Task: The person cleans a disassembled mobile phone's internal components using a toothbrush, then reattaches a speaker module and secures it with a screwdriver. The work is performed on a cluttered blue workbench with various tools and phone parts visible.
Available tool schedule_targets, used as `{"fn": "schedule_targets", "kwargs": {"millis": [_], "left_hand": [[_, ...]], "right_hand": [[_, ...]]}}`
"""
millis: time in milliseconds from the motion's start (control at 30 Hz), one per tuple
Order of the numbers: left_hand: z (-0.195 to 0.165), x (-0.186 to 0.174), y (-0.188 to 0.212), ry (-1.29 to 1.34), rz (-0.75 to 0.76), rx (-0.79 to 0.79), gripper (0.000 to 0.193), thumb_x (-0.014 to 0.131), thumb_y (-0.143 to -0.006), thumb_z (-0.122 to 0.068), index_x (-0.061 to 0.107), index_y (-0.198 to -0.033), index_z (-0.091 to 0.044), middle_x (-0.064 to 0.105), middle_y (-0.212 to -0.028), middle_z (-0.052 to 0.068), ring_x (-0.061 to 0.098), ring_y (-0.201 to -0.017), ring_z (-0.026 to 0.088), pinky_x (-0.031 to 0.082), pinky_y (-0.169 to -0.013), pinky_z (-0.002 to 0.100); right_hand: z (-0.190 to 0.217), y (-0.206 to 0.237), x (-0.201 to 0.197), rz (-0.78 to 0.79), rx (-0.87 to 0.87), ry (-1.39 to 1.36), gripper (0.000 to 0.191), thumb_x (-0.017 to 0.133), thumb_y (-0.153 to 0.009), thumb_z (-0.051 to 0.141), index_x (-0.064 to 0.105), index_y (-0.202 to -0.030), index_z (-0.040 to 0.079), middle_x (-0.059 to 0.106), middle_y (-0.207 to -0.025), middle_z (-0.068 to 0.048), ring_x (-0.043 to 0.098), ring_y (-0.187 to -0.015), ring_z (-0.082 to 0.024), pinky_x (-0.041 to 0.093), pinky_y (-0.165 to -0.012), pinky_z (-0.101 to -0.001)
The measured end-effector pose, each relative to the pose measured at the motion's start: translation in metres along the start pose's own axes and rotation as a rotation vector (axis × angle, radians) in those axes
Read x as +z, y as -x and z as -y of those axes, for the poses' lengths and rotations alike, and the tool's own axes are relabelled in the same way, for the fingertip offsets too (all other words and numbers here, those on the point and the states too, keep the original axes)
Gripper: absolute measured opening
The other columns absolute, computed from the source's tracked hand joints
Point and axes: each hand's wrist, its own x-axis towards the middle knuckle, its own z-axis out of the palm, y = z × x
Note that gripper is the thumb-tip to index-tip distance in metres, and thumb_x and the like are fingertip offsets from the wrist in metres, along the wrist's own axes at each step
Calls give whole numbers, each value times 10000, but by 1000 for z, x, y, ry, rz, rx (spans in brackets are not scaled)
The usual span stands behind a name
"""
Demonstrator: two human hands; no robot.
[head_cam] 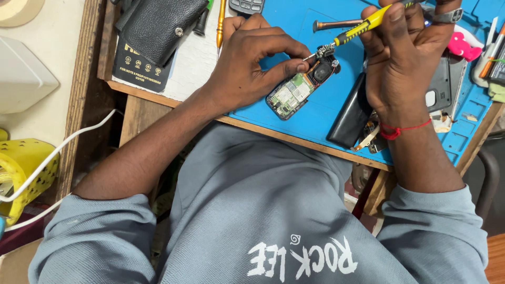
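An opened small phone [300, 88] with a bare green circuit board lies on a blue work mat [294, 126]. My left hand [251, 62] rests on the mat and pinches a tiny part at the phone's upper end with thumb and forefinger. My right hand [404, 52] holds a yellow and black screwdriver [357, 30], its tip touching that same spot on the phone. A red thread circles my right wrist.
A black battery or cover [348, 117] lies right of the phone. Another screwdriver [336, 23] and an orange-handled tool [221, 23] lie at the back. A black leather pouch [158, 26], a pink object [464, 46] and a yellow perforated basket [26, 168] are nearby.
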Motion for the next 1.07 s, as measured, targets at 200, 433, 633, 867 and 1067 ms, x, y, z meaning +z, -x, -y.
{"fn": "schedule_targets", "kwargs": {"millis": [200, 433, 633, 867, 1067], "left_hand": [[1, 2, 0, -103, -35, 89, 259, 718, -1074, -455, 803, -1084, -210, 754, -959, -102, 529, -924, 93, 295, -932, 365], [4, 4, 0, -66, -56, -7, 182, 772, -1047, -353, 776, -1048, -171, 731, -922, -77, 560, -918, 99, 396, -896, 329], [3, 6, 3, -184, -132, -29, 110, 812, -969, -213, 767, -1000, -117, 734, -875, -30, 541, -910, 196, 400, -887, 378], [6, 6, 4, -208, -126, -21, 134, 808, -930, -166, 764, -1041, -106, 723, -888, -17, 553, -929, 222, 397, -906, 411], [9, 5, 3, -162, -130, -39, 118, 769, -956, -124, 768, -1074, -120, 736, -925, -11, 557, -914, 212, 403, -896, 398]], "right_hand": [[-1, -1, -9, 36, -25, 25, 487, 740, -1213, 128, 384, -1543, 170, 656, -1213, -109, 691, -1051, -192, 603, -877, -313], [4, -2, -19, -11, -43, 16, 472, 738, -1198, 122, 401, -1527, 153, 642, -1142, -112, 667, -1035, -193, 584, -867, -310], [5, -8, -23, -59, -46, -40, 506, 766, -1147, 129, 400, -1493, 180, 656, -1145, -95, 681, -992, -198, 551, -781, -269], [-3, -11, -20, -35, -3, -74, 491, 764, -1166, 90, 380, -1463, 161, 658, -1118, -128, 703, -991, -230, 608, -801, -303], [-5, -9, -2, 21, 49, 7, 462, 755, -1143, 41, 383, -1393, 154, 676, -1112, -117, 754, -1017, -258, 644, -789, -317]]}}
